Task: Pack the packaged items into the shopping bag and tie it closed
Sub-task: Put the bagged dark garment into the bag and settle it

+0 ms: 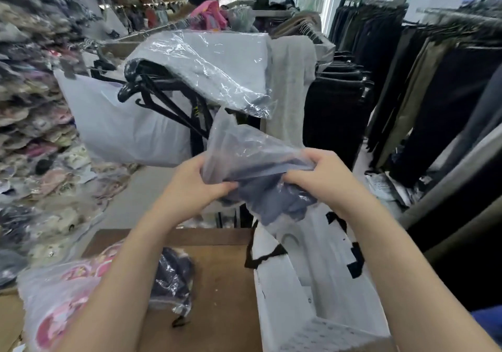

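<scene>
Clothing shop all round: dark trousers on rails to the right, heaped garments to the left, a large grey-white sack and black hangers ahead under a clear-wrapped pale garment. Nearer, a brown worktop, and at its right edge the white shopping bag with black handles, mouth open and facing up, a pale patterned parcel apparently already low inside. On the worktop, left, a pink-printed packet and a smaller dark packet in clear film, both not yet packed. Held up above the bag's mouth, a clear plastic sleeve with a folded blue-grey garment, gripped at both sides. Left hand wrapped round the left edge, fingers curled underneath and pinching film and cloth. Right hand closed on the right edge, fingers tucked under, thumb on top. Judged mid-packing: one packet in hand, two waiting, tying well off. Next, probably, lower the sleeve end-first into the opening, keeping it narrow enough to clear the handles, with one hand perhaps freed to hold the mouth wide. Slippery film, loose cloth inside; likely to slide or bunch if squeezed unevenly.
</scene>
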